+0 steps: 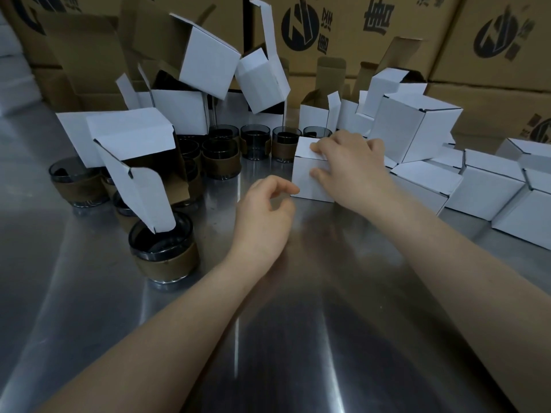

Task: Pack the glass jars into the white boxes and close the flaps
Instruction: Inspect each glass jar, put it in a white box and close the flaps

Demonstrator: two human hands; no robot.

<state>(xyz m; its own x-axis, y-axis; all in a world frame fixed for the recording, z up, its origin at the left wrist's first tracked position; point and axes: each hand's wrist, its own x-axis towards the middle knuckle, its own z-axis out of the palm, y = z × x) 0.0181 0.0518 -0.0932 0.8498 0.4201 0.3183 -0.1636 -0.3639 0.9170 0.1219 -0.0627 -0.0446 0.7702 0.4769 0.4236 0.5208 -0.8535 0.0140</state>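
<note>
On the counter point(298, 308) my right hand point(348, 162) grips the crushable, perhaps jar-heavy white box point(308, 181) by its edges; left hand point(265, 210) loosely curled, empty.

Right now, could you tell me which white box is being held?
The closed box in the middle, just in front of the jars: the right hand grips it, while every other white box sits untouched.

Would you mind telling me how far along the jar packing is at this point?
Done: closed white boxes pile up on the right. In hand: the right hand grips one closed box on the steel table; the left hand hangs beside it, holding nothing. Left: many glass jars stand unpacked on the left among open white boxes.
</note>
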